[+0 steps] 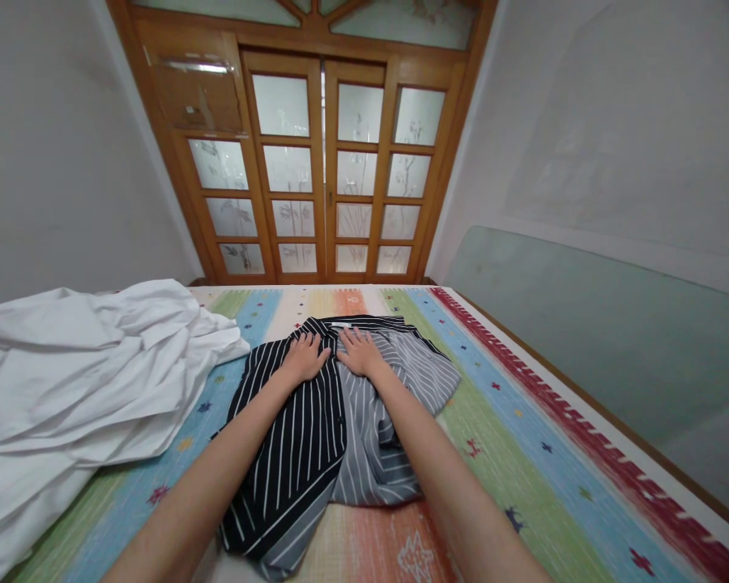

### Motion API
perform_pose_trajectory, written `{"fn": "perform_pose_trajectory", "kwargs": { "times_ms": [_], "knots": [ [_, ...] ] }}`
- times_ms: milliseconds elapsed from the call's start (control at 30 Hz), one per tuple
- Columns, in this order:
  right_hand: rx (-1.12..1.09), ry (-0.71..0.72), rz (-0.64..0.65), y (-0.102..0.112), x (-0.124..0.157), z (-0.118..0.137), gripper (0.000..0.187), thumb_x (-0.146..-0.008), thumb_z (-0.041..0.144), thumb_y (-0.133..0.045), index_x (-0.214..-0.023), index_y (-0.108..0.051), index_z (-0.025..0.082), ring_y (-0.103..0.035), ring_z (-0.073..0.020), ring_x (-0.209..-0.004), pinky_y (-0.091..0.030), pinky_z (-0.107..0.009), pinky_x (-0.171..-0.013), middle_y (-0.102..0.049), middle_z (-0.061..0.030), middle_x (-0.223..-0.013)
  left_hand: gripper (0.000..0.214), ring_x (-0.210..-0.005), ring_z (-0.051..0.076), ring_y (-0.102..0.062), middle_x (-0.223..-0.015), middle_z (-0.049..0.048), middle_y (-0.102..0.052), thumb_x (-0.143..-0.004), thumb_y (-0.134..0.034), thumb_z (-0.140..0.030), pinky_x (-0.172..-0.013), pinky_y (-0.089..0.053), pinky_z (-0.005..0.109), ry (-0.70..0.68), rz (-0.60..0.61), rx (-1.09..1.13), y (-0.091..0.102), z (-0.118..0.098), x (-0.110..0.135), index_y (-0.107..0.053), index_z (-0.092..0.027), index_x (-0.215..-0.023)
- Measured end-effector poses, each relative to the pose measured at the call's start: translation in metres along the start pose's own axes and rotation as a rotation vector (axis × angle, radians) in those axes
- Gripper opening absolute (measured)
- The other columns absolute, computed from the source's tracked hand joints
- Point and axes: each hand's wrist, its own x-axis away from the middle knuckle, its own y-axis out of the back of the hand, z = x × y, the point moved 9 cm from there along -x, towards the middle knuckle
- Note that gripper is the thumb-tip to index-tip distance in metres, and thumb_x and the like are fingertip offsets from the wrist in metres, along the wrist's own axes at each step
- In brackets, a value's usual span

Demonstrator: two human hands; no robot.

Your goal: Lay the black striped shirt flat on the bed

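White cloth (115,364) is lying rumpled at far L; L hand (305,356) is resting palm-down, fingers spread, on black side of shirt (325,429), which is lying approx. mid cover (522,478); R hand (360,352) is resting likewise, fingers splayed, on grey side.

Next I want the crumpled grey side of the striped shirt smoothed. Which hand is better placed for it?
The right hand, I'd judge: it lies flat on the grey side. The left hand rests on the black side and would likely have to reach across.
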Motion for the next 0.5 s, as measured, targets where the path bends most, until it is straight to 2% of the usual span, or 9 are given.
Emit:
{"fn": "perform_pose_trajectory", "kwargs": {
  "times_ms": [167, 300, 400, 500],
  "knots": [
    [-0.021, 0.006, -0.015, 0.003, -0.001, -0.001, 0.065, -0.097, 0.048, -0.027, -0.154, -0.024, 0.017, -0.008, -0.0264, -0.149, -0.006, -0.047, -0.117, -0.014, -0.0059, -0.161, 0.065, -0.145, 0.031, -0.023, -0.154, 0.0183, -0.033, -0.099, -0.017, -0.049, -0.114, -0.021, 0.047, 0.015, 0.009, -0.003, -0.008, 0.003, -0.001, -0.032, -0.01, -0.149],
    [-0.029, -0.008, -0.058, 0.008, 0.006, 0.002, 0.063, -0.097, 0.047, -0.027, -0.153, -0.027, 0.016, -0.012, -0.027, -0.148, -0.009, -0.047, -0.117, -0.018, -0.0083, -0.16, 0.066, -0.146, 0.029, -0.021, -0.156, 0.0156, -0.03, -0.099, -0.016, -0.051, -0.115, -0.02, 0.045, 0.029, 0.025, -0.001, -0.009, 0.004, 0.001, -0.031, -0.012, -0.15],
    [-0.036, -0.007, -0.065, 0.009, 0.016, 0.005, 0.061, -0.099, 0.044, -0.026, -0.152, -0.029, 0.013, -0.015, -0.0275, -0.147, -0.011, -0.046, -0.117, -0.022, -0.0104, -0.159, 0.068, -0.146, 0.029, -0.021, -0.157, 0.0159, -0.027, -0.098, -0.016, -0.053, -0.116, -0.02, 0.045, 0.042, 0.035, 0.001, -0.007, 0.004, 0.001, -0.03, -0.01, -0.15],
    [-0.075, 0.055, -0.012, 0.008, 0.034, 0.004, 0.059, -0.099, 0.043, -0.03, -0.15, -0.034, 0.015, -0.019, -0.0265, -0.147, -0.014, -0.043, -0.117, -0.026, -0.0096, -0.158, 0.067, -0.146, 0.029, -0.022, -0.157, 0.0155, -0.027, -0.098, -0.018, -0.053, -0.115, -0.021, 0.046, 0.049, 0.033, 0.002, -0.005, 0.004, 0.001, -0.031, -0.012, -0.15]
  ]
}}
